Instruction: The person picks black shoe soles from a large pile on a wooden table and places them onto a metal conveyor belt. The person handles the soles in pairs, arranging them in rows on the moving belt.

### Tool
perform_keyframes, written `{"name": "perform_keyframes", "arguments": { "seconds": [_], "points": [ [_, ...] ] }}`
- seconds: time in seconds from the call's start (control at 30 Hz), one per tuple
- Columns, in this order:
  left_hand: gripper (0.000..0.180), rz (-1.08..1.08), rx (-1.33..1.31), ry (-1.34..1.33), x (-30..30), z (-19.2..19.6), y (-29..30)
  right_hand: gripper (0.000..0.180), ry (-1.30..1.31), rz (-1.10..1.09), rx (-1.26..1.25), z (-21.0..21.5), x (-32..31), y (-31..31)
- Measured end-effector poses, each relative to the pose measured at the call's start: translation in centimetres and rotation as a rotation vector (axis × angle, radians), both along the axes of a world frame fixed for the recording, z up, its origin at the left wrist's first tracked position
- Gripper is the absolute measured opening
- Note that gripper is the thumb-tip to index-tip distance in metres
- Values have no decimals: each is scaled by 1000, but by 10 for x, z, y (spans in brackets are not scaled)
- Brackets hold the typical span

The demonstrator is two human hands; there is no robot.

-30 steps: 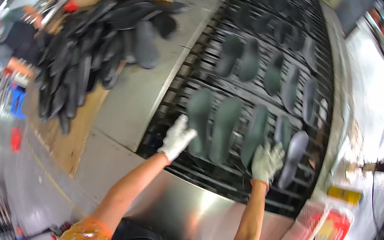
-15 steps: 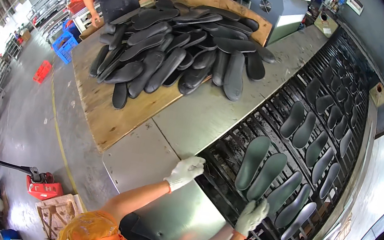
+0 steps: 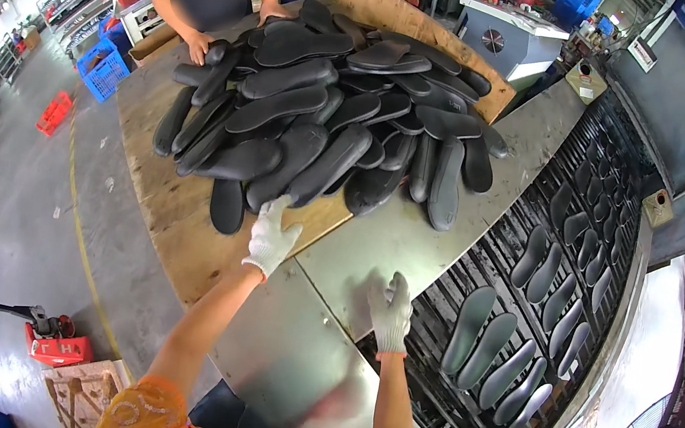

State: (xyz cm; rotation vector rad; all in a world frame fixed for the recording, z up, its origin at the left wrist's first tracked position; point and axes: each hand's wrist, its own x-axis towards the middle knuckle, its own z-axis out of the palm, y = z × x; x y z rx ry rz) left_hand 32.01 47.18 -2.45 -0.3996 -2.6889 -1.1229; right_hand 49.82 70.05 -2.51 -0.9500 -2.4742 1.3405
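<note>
Black insole pile (image 3: pixel 354 109), just beyond left fingers (image 3: pixel 275 211)

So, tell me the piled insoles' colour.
The piled insoles are black to dark grey, as the head view shows.

Bright scene. Glare on metal sheet (image 3: pixel 327 287), pale floor (image 3: pixel 650 322) at right washed out. Soft shadow beside right hand (image 3: pixel 390 311). Fisheye bends edges, dark rim.
</note>
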Motion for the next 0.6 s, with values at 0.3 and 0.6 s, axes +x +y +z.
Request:
{"name": "perform_keyframes", "arguments": {
  "seconds": [0.3, 0.6],
  "points": [
    [102, 2, -213, -200, -96, 25, 0, 88, 94, -181, -290, -5, -197, 45],
    [114, 16, -235, -354, -120, 30, -4, 95, 213, -276, -485, -13, -252, 20]
  ]
}}
